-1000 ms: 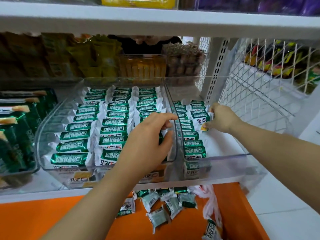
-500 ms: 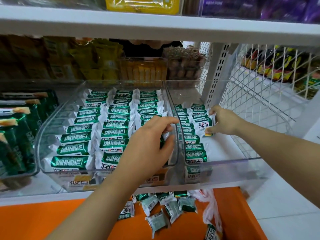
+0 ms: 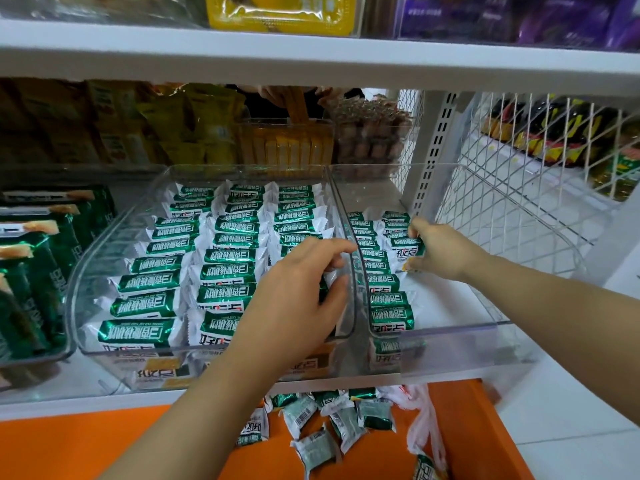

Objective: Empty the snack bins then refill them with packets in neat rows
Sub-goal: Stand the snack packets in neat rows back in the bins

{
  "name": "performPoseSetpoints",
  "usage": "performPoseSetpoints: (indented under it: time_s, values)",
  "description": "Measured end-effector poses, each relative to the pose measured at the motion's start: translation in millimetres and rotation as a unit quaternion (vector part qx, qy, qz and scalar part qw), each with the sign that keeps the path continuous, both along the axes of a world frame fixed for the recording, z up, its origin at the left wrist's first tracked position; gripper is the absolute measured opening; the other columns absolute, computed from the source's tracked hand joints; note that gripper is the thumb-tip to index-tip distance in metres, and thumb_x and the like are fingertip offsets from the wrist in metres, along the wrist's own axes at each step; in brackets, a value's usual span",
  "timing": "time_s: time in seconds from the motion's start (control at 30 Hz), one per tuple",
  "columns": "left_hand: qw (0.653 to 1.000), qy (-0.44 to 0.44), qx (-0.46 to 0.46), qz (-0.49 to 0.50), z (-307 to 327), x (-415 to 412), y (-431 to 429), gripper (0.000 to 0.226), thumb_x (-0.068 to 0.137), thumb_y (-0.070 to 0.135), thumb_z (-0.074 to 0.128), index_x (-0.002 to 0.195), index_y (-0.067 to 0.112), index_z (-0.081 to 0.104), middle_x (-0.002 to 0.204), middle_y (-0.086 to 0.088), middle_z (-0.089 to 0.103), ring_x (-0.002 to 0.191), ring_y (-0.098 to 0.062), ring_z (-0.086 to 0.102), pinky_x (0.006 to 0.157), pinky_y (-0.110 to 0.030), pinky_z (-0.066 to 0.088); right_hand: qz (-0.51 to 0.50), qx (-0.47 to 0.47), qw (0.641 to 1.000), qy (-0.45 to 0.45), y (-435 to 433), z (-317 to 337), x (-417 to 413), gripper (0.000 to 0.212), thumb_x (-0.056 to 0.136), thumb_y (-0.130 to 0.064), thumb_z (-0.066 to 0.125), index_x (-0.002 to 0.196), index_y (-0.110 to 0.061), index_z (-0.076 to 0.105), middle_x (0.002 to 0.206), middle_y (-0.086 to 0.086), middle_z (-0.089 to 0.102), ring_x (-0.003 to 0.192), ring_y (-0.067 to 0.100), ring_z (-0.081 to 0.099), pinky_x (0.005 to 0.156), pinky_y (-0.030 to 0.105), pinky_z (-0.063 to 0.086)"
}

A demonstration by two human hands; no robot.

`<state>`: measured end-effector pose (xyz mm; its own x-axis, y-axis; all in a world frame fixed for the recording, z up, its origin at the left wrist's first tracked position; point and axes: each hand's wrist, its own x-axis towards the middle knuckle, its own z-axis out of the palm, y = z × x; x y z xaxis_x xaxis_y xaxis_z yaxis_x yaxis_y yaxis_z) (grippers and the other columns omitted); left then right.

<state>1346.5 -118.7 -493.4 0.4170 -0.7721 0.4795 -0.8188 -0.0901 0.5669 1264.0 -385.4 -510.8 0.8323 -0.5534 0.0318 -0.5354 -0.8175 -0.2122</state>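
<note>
Two clear snack bins stand side by side on the white shelf. The middle bin holds three neat rows of green-and-white packets. The right bin has one full row along its left wall and a short second row at the back. My right hand pinches a green-and-white packet at the front of that short row. My left hand reaches over the middle bin's third row, its fingers curled onto the bin's right wall. The packets under that hand are hidden.
Several loose packets and a white plastic bag lie on the orange surface below the shelf. A bin of dark green packs stands at the left, a wire mesh divider at the right. Another shelf board hangs overhead.
My right hand has kept its packet at the second row in the right bin, shifting only slightly. My left hand has stayed on the middle bin's right wall.
</note>
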Motion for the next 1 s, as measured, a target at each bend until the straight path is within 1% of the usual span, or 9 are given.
performPoseSetpoints:
  time_s: [0.07,0.27,0.37,0.43,0.5,0.63,0.77,0.9,1.0]
  values:
    - [1.000,-0.002,0.000,0.001,-0.1,0.1,-0.2,0.034,0.093,0.018,0.053,0.124,0.031,0.055,0.097,0.020,0.052,0.088,0.002,0.054,0.072,-0.026,0.051,0.005,0.001,1.000,0.000,-0.3,-0.8,1.2,0.041,0.078,-0.023,0.076,0.099,-0.018,0.041,0.092,0.008,0.059,0.083,0.028,0.056,0.075,0.041,0.048]
    - [1.000,-0.006,0.001,0.002,-0.3,0.4,-0.3,0.033,0.093,0.019,0.052,0.124,0.030,0.055,0.097,0.021,0.052,0.088,0.003,0.054,0.071,-0.024,0.051,-0.018,0.017,1.000,0.012,0.0,9.5,-2.7,0.049,0.076,-0.025,0.079,0.106,-0.017,0.042,0.081,0.001,0.053,0.076,0.024,0.055,0.066,0.036,0.044]
    - [1.000,-0.006,-0.001,0.002,-0.1,-0.4,0.2,0.033,0.093,0.018,0.052,0.124,0.029,0.056,0.096,0.020,0.052,0.086,0.001,0.054,0.070,-0.026,0.051,-0.017,0.009,1.000,0.017,-0.3,10.6,-6.4,0.051,0.075,-0.026,0.079,0.110,-0.017,0.043,0.089,0.007,0.059,0.079,0.026,0.057,0.067,0.035,0.045]
    - [1.000,-0.006,-0.003,0.004,0.1,-1.1,0.2,0.033,0.093,0.018,0.052,0.124,0.028,0.056,0.097,0.017,0.053,0.085,-0.001,0.055,0.070,-0.028,0.052,-0.011,-0.005,1.000,0.017,-0.7,9.7,-7.4,0.052,0.074,-0.026,0.079,0.112,-0.017,0.044,0.104,0.009,0.059,0.089,0.028,0.058,0.075,0.038,0.049]
    - [1.000,-0.004,-0.003,0.006,0.4,-1.6,0.0,0.032,0.093,0.018,0.052,0.124,0.028,0.056,0.097,0.016,0.053,0.084,-0.002,0.055,0.071,-0.029,0.051,-0.008,-0.018,1.000,0.012,0.0,9.9,-7.9,0.054,0.073,-0.026,0.080,0.113,-0.017,0.045,0.115,0.008,0.054,0.099,0.028,0.056,0.083,0.040,0.049]
    - [1.000,-0.001,0.001,0.007,0.6,-2.6,0.1,0.032,0.094,0.022,0.050,0.124,0.031,0.055,0.098,0.019,0.053,0.084,-0.002,0.054,0.071,-0.027,0.050,0.001,-0.028,1.000,0.013,1.3,9.8,-8.8,0.049,0.073,-0.026,0.080,0.109,-0.019,0.048,0.108,0.002,0.047,0.095,0.023,0.050,0.079,0.033,0.044]
    - [1.000,-0.004,0.003,0.008,0.3,-1.7,0.2,0.034,0.094,0.021,0.050,0.125,0.032,0.054,0.097,0.020,0.053,0.085,-0.002,0.054,0.070,-0.025,0.049,0.022,-0.110,0.994,0.021,1.8,9.3,-2.9,0.038,0.078,-0.026,0.076,0.102,-0.019,0.047,0.107,0.000,0.047,0.086,0.018,0.048,0.069,0.028,0.036]
    - [1.000,-0.011,0.005,0.007,-1.5,0.3,-0.5,0.034,0.093,0.021,0.051,0.125,0.033,0.054,0.098,0.021,0.051,0.089,0.003,0.053,0.070,-0.018,0.048,0.047,-0.166,0.984,0.047,-0.6,7.1,0.4,0.040,0.082,-0.030,0.072,0.109,-0.017,0.047,0.116,0.003,0.048,0.090,0.023,0.054,0.068,0.030,0.042]
    - [1.000,-0.014,0.007,0.006,-1.9,1.2,-0.5,0.034,0.093,0.021,0.051,0.125,0.033,0.054,0.096,0.024,0.049,0.091,0.005,0.052,0.070,-0.015,0.046,0.071,-0.208,0.974,0.055,0.0,2.4,1.4,0.039,0.085,-0.030,0.068,0.115,-0.017,0.047,0.117,0.003,0.050,0.093,0.027,0.058,0.069,0.034,0.047]
